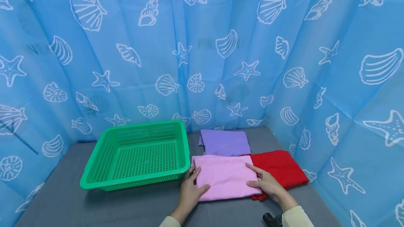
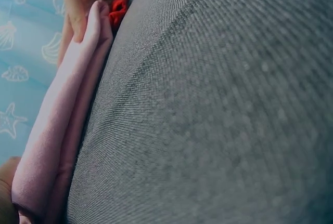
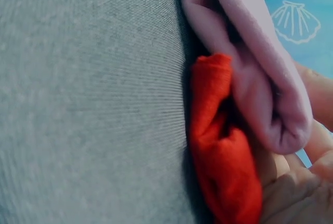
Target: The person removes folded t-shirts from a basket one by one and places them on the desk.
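A folded pink cloth (image 1: 225, 178) lies between my two hands, its layered front edge showing in the left wrist view. My left hand (image 1: 189, 192) grips its left edge, with the thumb on top. At the opposite edge my right hand (image 1: 268, 183) holds the cloth with thumb and index finger over the top; the right wrist view shows other fingers below its fold. A folded red cloth (image 1: 281, 167) lies to the right, partly beneath the pink one and the right hand. Behind them is a folded purple cloth (image 1: 225, 143), its front edge covered by the pink cloth.
A green plastic basket (image 1: 134, 177) with perforated walls stands left of the cloths, close to the left hand. Everything rests on a grey-covered table (image 1: 126, 207). A blue shell-patterned curtain (image 1: 202, 62) hangs behind and along the sides. A black device (image 1: 272, 220) sits at the right wrist.
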The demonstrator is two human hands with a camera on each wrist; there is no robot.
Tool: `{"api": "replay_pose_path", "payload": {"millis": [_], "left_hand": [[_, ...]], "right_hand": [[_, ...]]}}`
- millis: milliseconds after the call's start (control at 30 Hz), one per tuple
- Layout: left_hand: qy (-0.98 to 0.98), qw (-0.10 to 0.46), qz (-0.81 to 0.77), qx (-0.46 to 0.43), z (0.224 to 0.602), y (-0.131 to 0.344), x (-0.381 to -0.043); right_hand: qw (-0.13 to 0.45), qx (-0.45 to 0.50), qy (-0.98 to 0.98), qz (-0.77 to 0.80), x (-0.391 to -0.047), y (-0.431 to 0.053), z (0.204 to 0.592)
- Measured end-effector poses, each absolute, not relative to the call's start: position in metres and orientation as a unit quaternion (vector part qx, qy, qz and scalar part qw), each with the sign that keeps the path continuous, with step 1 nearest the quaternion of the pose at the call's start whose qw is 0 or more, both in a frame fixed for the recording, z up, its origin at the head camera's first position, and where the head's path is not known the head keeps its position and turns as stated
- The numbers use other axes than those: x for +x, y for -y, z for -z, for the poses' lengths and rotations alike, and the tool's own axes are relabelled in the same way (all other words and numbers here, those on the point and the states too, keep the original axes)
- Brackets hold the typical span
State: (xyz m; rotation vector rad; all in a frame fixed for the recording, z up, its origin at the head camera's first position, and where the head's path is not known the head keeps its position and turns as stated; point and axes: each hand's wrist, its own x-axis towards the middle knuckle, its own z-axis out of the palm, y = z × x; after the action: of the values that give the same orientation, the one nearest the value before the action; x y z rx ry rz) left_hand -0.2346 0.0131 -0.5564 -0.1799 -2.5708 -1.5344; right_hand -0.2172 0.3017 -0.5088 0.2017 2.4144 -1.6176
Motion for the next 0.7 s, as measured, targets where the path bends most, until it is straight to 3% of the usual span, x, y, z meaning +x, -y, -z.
{"api": "replay_pose_path", "payload": {"millis": [200,400,567,700], "left_hand": [[0.858,0.099,0.498,-0.071,0.555,-0.008,-0.235],[0.863,0.089,0.49,-0.083,0.548,-0.005,-0.232],[0.895,0.046,0.423,-0.135,0.526,0.002,-0.22],[0.915,-0.028,0.338,-0.219,0.485,0.01,-0.215]], "right_hand": [[0.123,0.062,-0.821,0.554,-0.221,-0.301,0.504],[0.099,0.066,-0.855,0.504,-0.221,-0.299,0.492],[0.034,0.074,-0.91,0.407,-0.218,-0.301,0.48],[-0.029,0.024,-0.935,0.352,-0.223,-0.299,0.461]]}}
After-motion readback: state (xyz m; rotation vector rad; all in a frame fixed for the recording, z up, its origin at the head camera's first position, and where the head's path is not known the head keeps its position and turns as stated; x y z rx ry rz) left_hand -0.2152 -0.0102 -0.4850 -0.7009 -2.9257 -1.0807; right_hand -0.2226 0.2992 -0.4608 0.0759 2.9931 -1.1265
